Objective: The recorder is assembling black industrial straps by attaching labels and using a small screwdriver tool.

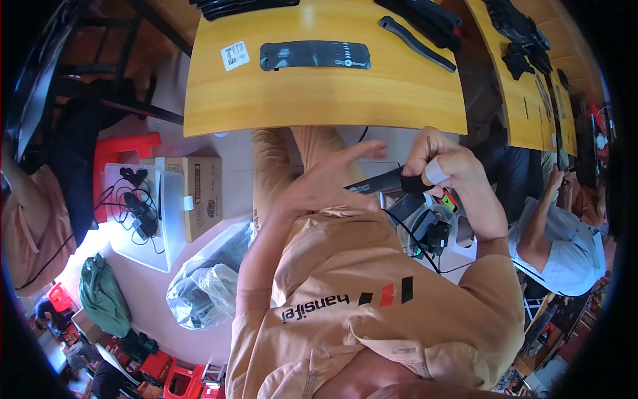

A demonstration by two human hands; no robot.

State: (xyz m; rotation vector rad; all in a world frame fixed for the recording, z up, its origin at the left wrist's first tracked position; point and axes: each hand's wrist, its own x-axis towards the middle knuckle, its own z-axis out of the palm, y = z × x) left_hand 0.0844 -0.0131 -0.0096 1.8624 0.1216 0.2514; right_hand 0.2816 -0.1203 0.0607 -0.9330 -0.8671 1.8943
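My right hand point(444, 163) is closed around a black strap point(375, 182), just off the near edge of the table. The strap's end sticks out toward my left hand, and part of it is hidden by my fingers. A white band or tab shows at my right fingers; I cannot tell whether it belongs to the strap. My left hand point(330, 178) is open above my lap, fingers spread, close to the strap's free end. On the yellow table point(319, 100) a wide black strap point(316, 54) lies flat, beside a white label point(234, 56).
A curved black strap point(419, 43) and a black bundle point(432, 18) lie at the table's far right, stacked black pieces point(242, 6) at the far left. Below left are a cardboard box point(203, 197), a clear bin point(169, 219) with cables and a plastic bag point(209, 286). Other people sit nearby.
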